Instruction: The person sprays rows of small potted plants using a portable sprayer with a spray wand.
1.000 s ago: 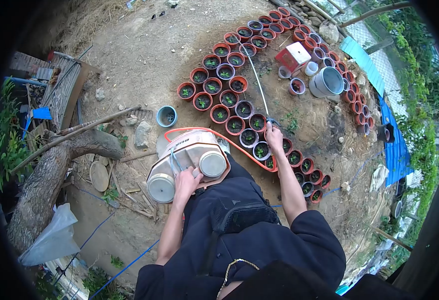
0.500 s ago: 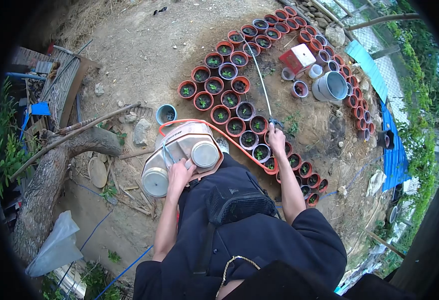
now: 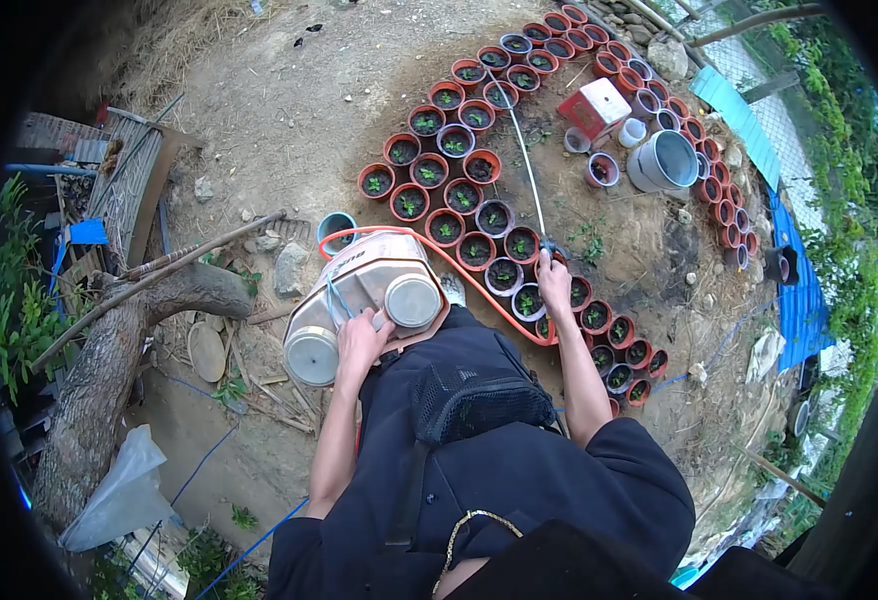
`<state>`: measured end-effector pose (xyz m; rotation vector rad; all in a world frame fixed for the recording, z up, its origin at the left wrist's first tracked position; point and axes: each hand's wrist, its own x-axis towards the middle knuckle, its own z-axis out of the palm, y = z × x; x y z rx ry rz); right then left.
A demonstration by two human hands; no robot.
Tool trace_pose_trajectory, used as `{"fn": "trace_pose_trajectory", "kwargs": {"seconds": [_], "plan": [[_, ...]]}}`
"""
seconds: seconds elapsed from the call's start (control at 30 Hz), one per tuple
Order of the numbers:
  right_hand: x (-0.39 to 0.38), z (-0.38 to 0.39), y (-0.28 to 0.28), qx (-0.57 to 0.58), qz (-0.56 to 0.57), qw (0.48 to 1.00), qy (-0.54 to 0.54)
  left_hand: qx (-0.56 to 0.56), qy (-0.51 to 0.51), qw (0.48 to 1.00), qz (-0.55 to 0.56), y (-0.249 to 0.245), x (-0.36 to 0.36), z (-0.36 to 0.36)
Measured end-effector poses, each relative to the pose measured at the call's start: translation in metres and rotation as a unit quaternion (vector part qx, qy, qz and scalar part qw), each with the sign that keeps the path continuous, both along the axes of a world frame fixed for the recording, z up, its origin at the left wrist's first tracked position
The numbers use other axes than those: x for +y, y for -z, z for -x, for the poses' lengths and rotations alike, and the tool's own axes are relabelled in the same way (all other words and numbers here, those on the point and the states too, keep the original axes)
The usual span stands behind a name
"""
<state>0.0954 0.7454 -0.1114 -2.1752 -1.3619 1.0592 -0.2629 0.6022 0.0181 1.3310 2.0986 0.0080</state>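
My left hand [image 3: 362, 343] is closed at the top of a whitish sprayer tank [image 3: 347, 283], between its two round caps, a blue cord beside the fingers. What exactly the fingers grip there is partly hidden. An orange hose [image 3: 466, 282] loops from the tank round toward my right hand [image 3: 555, 284], which is wrapped around the handle of a spray wand [image 3: 522, 142]. The long thin wand points away from me over rows of potted seedlings [image 3: 446, 228]. Its far end lies over the pots toward the back; any spray is too fine to make out.
A grey bucket [image 3: 663, 162], a red-and-white box [image 3: 596, 108] and small plastic cups stand right of the pots. A blue pot [image 3: 336, 232] sits behind the tank. At left are a tree trunk [image 3: 89, 400] and a long stick [image 3: 159, 272]. A fence [image 3: 764, 110] runs along the right.
The view has turned slightly, so the pots and bucket on the right sit a little farther right and lower. Both hands keep their grips; the wand's far end has shifted slightly right in view.
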Motion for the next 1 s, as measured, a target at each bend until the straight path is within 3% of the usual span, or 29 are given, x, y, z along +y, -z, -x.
{"fn": "trace_pose_trajectory", "kwargs": {"seconds": [0.13,0.2,0.23,0.3,0.43,0.73,1.0], "plan": [[0.002,-0.005,0.008,0.038,0.000,0.999,-0.003,0.007,-0.004,1.000,-0.019,0.004,-0.003,0.001],[0.011,-0.001,0.006,0.149,0.013,0.989,0.021,0.010,-0.012,1.000,-0.027,0.003,-0.002,-0.001],[0.017,0.000,0.005,0.151,0.014,0.988,0.018,0.010,-0.015,0.999,-0.031,0.002,-0.003,-0.001],[0.036,0.007,-0.001,0.315,0.089,0.943,0.058,0.003,-0.019,1.000,-0.022,0.003,-0.002,0.002],[0.077,0.035,-0.019,0.392,0.080,0.916,0.024,-0.004,-0.023,0.999,-0.030,0.006,-0.002,0.000],[0.139,0.080,-0.068,0.221,-0.009,0.968,-0.115,-0.005,-0.025,0.999,-0.028,0.004,-0.001,-0.014],[0.129,0.087,-0.092,0.134,0.016,0.968,-0.210,0.007,-0.042,0.998,-0.047,0.006,-0.002,-0.023]]}}
